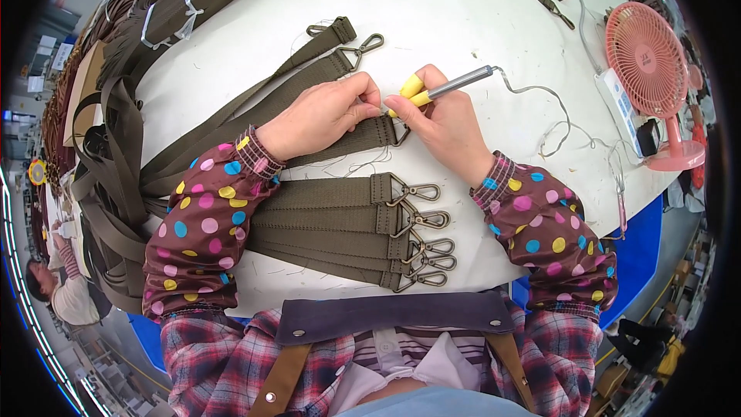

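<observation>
Olive-brown strap [359, 139] lies mid-bench, running out from the left, its stitched end under your fingers. Your left hand [324, 112] rests over it, thumb and forefinger pinched narrow near that end; what sits between them, if anything, is too small to tell. Your right hand [454, 125] grips a grey-and-yellow pen-like tool [463, 80], its yellow end pointing left, close to the left fingertips. Thin cord [540, 90] trails off the tool to the right. On the far side of your left hand: two more straps [297, 77] with metal clips. On the near side: a fanned row of straps [324, 225], metal clips [421, 220] facing right. Loose dark threads [370, 164] between. Pink fan [644, 54] stands at the right of the white bench [505, 23]; bundled straps [162, 11] heaped far left.
</observation>
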A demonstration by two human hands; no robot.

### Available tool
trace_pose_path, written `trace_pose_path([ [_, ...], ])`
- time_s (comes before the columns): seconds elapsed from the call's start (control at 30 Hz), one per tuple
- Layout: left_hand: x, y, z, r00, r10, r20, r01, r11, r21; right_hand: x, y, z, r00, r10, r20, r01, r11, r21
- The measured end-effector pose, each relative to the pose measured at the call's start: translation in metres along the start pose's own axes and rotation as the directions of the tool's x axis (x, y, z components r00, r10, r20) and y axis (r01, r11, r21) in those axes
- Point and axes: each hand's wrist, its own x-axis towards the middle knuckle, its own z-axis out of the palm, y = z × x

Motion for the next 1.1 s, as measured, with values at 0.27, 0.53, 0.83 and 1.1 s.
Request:
trace_pose_path([
  [0.27, -0.0004, 0.0002, 0.0000, 1.000, -0.023, 0.009, 0.022, 1.000, 0.010, 0.0001, 0.0017, 0.0007, 1.000, -0.006, -0.001, 0.006, 1.000, -0.009],
  [0.53, -0.0009, 0.0004, 0.0009, 0.999, -0.048, 0.013, 0.048, 0.999, -0.013, -0.0005, -0.0023, -0.0006, 1.000, -0.001, -0.007, 0.001, 1.000, -0.031],
  [0.83, -0.0012, 0.0031, -0.0002, 0.998, -0.064, 0.005, 0.064, 0.998, -0.029, 0.0009, 0.0013, 0.0000, 1.000, -0.026, -0.016, 0.026, 0.999, -0.025],
  [1.1, -0.0036, 0.0070, -0.0085, 0.999, 0.029, 0.018, -0.030, 0.997, 0.070, 0.0019, -0.0026, -0.0035, 0.997, 0.066, -0.038, -0.055, 0.966, 0.251],
])
